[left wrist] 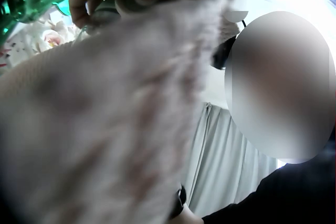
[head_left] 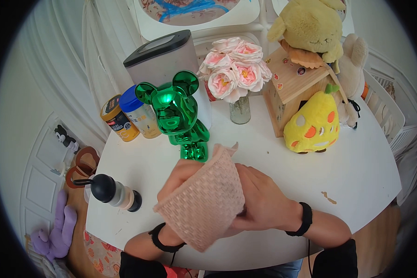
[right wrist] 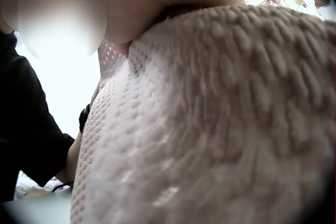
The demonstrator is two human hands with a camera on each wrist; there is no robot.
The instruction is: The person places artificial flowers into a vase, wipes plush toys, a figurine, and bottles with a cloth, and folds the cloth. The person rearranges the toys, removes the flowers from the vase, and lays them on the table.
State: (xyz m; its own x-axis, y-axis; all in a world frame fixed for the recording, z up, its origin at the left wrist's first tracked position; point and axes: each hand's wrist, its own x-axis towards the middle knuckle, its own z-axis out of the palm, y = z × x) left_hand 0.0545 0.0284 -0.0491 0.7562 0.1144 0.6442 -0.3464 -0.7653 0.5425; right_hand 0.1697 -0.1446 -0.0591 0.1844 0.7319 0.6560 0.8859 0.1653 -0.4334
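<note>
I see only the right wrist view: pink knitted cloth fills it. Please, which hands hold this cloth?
Observer: Both. The left hand lies mostly under the pink cloth; the right hand grips its right edge.
Operator: Is the cloth lying on the table?
Observer: No, it is held up above the white table.
Operator: What stands directly behind it?
Observer: A shiny green bear figure, upright.
Operator: And on the left?
Observer: A black-topped grinder, lying on its side.

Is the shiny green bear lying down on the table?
No, the green bear stands upright on the white table, just behind the pink knitted cloth that both hands hold.
</note>
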